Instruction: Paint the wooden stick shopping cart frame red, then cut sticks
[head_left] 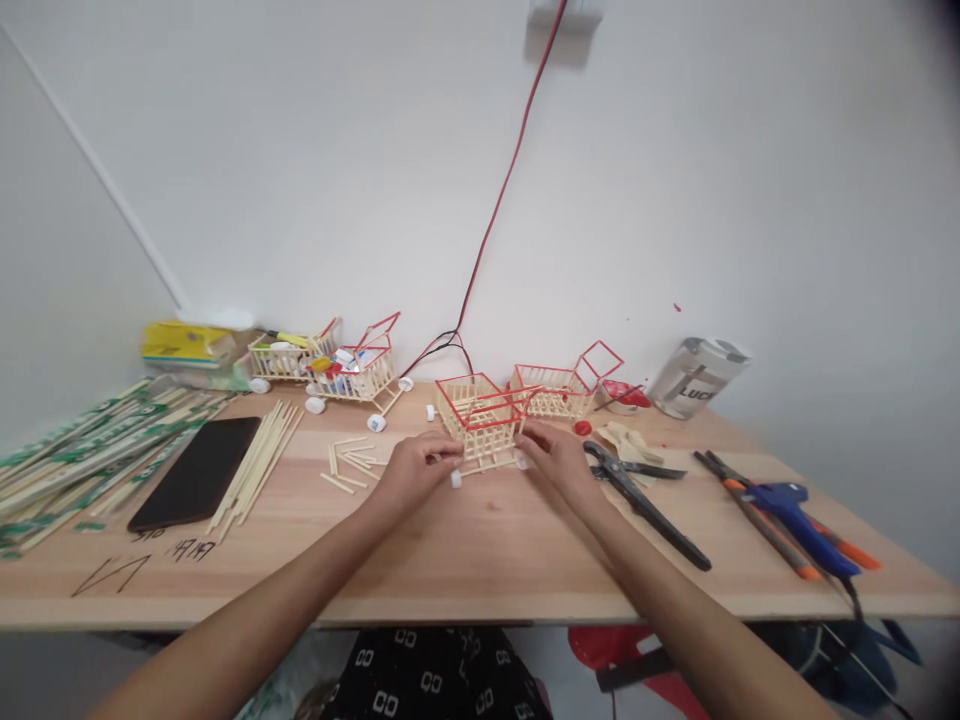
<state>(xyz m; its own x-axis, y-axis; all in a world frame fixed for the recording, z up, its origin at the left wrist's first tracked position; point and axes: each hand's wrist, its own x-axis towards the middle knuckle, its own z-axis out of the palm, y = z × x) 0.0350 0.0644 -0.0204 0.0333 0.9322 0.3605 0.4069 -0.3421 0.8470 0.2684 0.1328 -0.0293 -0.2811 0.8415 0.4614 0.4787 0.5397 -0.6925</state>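
Note:
A small cart built of pale sticks with a red rim (480, 415) stands in the middle of the wooden table (480, 570). My left hand (414, 470) pinches its left lower side, close to a small white wheel (455, 479). My right hand (555, 458) grips the cart's right lower side, fingers curled by another white wheel. Both hands rest low on the tabletop.
A second red-rimmed stick cart (559, 390) stands behind. Two finished carts (330, 365) sit at back left. Loose sticks (352, 462), a black phone (196, 470), chopstick packets (82, 450), black pliers (637, 490), a blue glue gun (795, 505) and a red cable (495, 220) surround them.

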